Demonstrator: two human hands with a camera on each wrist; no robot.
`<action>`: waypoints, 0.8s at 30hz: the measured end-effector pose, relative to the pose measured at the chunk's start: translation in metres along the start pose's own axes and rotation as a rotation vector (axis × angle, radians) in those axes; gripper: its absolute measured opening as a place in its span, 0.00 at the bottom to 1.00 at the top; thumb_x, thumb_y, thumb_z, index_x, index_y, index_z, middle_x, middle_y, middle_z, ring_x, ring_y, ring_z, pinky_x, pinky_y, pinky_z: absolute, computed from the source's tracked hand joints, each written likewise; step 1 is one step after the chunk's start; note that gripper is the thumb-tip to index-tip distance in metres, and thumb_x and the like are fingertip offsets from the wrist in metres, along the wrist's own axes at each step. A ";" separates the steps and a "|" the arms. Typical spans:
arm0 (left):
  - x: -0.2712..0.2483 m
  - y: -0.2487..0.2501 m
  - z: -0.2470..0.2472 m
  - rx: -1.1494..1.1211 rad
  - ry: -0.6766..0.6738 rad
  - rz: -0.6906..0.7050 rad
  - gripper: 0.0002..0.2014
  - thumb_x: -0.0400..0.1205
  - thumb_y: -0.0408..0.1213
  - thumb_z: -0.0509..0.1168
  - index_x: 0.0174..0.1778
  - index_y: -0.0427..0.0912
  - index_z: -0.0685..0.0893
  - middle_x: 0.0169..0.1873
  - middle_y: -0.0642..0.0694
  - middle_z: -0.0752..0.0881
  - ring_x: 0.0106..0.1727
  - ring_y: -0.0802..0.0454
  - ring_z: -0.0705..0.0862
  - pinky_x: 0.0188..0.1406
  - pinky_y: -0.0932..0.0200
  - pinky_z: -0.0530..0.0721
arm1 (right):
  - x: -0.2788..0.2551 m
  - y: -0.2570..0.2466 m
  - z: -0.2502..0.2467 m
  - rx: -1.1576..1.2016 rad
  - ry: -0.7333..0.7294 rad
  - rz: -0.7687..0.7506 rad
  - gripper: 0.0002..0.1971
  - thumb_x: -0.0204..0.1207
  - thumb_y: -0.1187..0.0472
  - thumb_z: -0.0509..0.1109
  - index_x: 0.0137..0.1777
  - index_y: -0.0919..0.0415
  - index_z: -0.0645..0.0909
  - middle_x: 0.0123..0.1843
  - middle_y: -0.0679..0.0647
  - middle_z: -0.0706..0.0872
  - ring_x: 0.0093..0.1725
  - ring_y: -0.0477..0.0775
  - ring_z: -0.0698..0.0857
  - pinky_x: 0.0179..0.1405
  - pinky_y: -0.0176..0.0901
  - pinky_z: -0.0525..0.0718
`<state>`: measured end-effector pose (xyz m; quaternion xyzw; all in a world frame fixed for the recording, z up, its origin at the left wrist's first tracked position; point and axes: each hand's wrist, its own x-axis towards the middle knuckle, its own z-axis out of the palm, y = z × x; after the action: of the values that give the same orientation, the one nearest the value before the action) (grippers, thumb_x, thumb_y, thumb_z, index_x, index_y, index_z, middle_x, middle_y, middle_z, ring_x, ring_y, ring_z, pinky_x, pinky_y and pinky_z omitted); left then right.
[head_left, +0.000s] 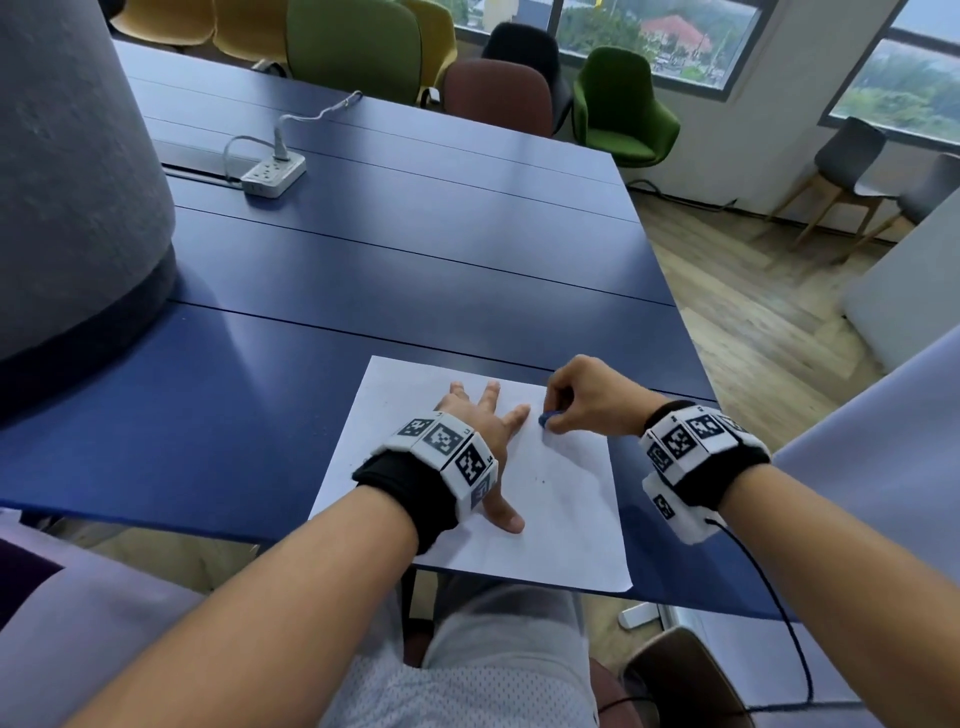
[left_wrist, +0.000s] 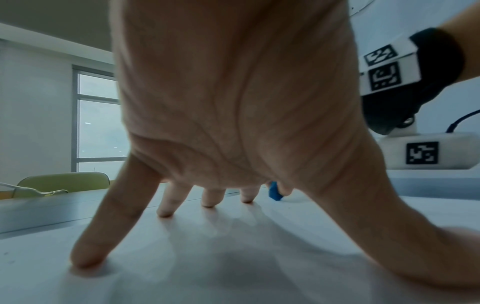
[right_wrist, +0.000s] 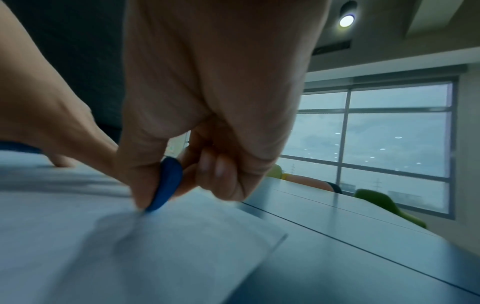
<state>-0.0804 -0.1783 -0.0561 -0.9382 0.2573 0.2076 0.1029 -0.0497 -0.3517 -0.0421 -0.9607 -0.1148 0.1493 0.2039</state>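
Here the blue eraser (head_left: 549, 417) sat pinched between thumb and forefinger of the right hand (head_left: 587, 400). Its long axis tilted steeply, with the lower tip touching the sheet of paper (head_left: 545, 519) towards the far right corner. Just left of it, the left hand (head_left: 485, 431) pressed the sheet, fingers spread wide and straight. The eraser looked small, flat and round-edged.
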 end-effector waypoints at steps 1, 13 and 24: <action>0.000 0.000 0.000 0.005 -0.003 0.000 0.67 0.60 0.76 0.71 0.86 0.55 0.38 0.86 0.39 0.41 0.84 0.26 0.47 0.79 0.40 0.61 | -0.004 -0.003 0.002 -0.005 -0.073 -0.021 0.07 0.66 0.64 0.80 0.32 0.58 0.85 0.27 0.44 0.82 0.23 0.39 0.76 0.27 0.31 0.75; 0.000 0.001 0.000 -0.020 0.008 0.007 0.68 0.60 0.75 0.73 0.85 0.58 0.36 0.86 0.38 0.42 0.83 0.25 0.47 0.79 0.41 0.61 | -0.011 -0.011 0.009 0.017 -0.205 -0.096 0.06 0.64 0.63 0.82 0.34 0.58 0.86 0.35 0.54 0.89 0.29 0.41 0.79 0.34 0.37 0.81; 0.002 0.001 0.000 -0.016 0.009 0.002 0.68 0.59 0.75 0.73 0.86 0.57 0.38 0.86 0.38 0.42 0.83 0.24 0.47 0.79 0.40 0.61 | -0.004 -0.001 0.005 0.029 -0.071 -0.077 0.08 0.65 0.64 0.82 0.31 0.56 0.85 0.27 0.44 0.83 0.24 0.38 0.76 0.28 0.30 0.74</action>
<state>-0.0797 -0.1800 -0.0575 -0.9396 0.2570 0.2055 0.0940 -0.0552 -0.3502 -0.0456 -0.9466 -0.1566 0.1771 0.2192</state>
